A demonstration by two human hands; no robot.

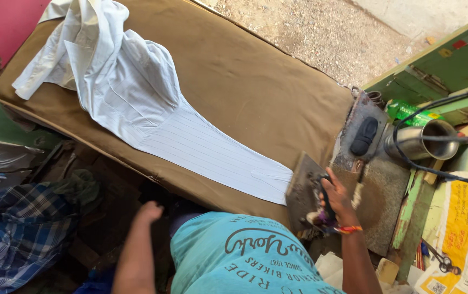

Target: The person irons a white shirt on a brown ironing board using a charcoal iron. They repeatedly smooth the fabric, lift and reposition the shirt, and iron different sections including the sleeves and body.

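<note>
My right hand (pixel 336 202) is closed tight around the dark handle of a heavy old iron (pixel 306 193). The iron sits at the near right corner of the brown padded surface (pixel 256 81). A pale striped shirt (pixel 136 92) lies on that surface. Its long sleeve (pixel 217 155) stretches from the far left down to the iron, and the cuff end is just beside the iron's left edge. So the sleeve lies left of my right hand, which is much nearer to it. My left hand (pixel 149 211) hangs below the near edge, holding nothing; I cannot tell whether its fingers are curled.
</note>
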